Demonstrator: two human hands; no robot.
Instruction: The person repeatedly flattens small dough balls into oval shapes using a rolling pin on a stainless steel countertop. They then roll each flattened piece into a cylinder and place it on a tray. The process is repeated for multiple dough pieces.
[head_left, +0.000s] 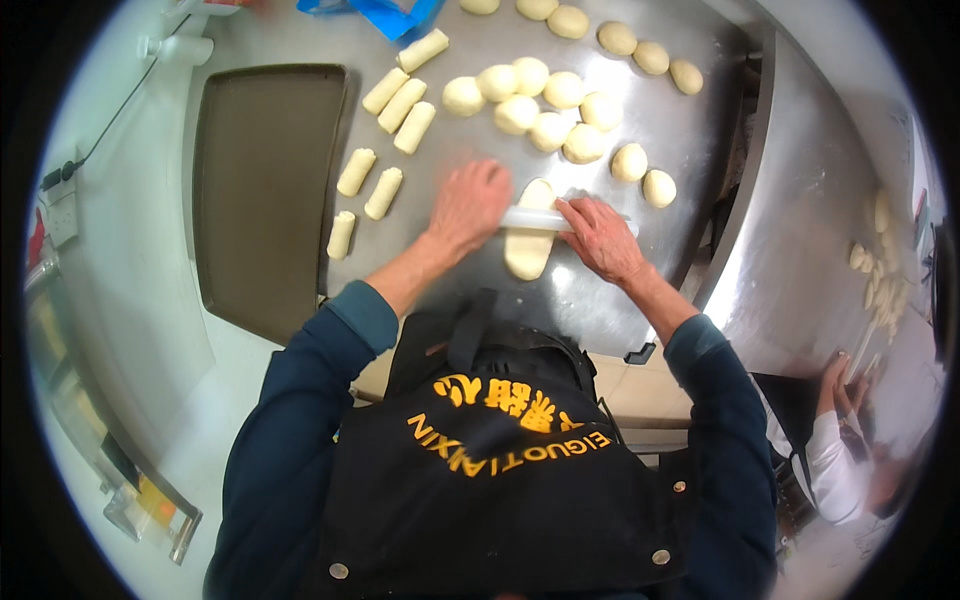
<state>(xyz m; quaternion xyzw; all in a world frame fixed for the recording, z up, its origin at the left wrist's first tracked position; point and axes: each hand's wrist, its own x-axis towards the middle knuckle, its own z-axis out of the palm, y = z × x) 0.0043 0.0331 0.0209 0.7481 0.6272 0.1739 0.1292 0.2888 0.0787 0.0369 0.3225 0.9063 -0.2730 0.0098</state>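
A white rolling pin (536, 218) lies across a flattened oblong piece of pale dough (528, 259) on the steel worktable. My right hand (604, 238) grips the pin towards its right end, with the fingers over it. Blurred by motion, my left hand (471, 201) is at the pin's left end and hides it; whether its fingers close on the pin is unclear. Several rolled dough cylinders (383, 193) lie to the left of my left hand. Beyond both hands sits a cluster of round dough balls (550, 132), and two more balls (659, 188) rest beyond my right hand.
A dark baking tray (266, 187) stands at the left. Blue packaging (394, 16) and more dough balls (616, 38) lie at the far side. On the right, past a gap, is another steel table (799, 225) with dough pieces and a co-worker's hands (844, 382).
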